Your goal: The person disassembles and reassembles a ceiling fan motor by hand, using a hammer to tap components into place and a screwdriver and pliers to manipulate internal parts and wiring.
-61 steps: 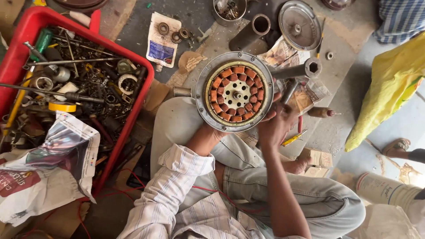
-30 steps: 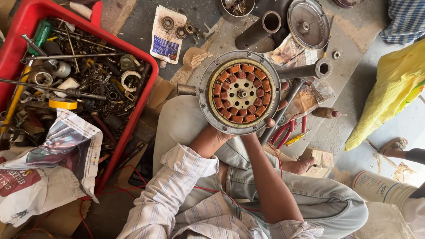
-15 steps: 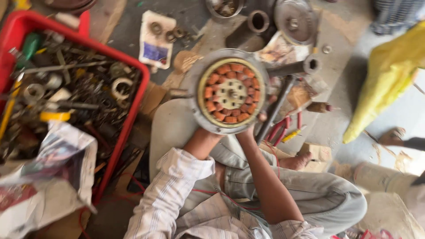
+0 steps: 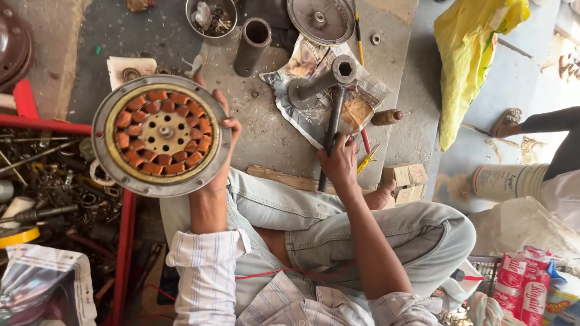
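Observation:
My left hand (image 4: 222,148) holds up a round metal motor stator (image 4: 162,134) with a ring of copper coils, gripping its right rim. It hangs over the edge of the red bin (image 4: 125,241). My right hand (image 4: 339,163) is closed around the dark shaft of a long socket wrench (image 4: 336,102) that lies on crumpled paper (image 4: 314,115) on the concrete slab (image 4: 272,139). I sit cross-legged in light jeans.
The red bin at left holds several tools, rings and scrap. A metal cover plate (image 4: 320,19), a short pipe (image 4: 254,37) and a bowl of small parts (image 4: 211,17) lie at the far edge. A yellow bag (image 4: 471,60) and another person's sandalled foot (image 4: 507,122) are at right.
My left hand has carried the stator leftward, off my lap and over the bin. My right hand left the stator and took hold of the socket wrench on the slab.

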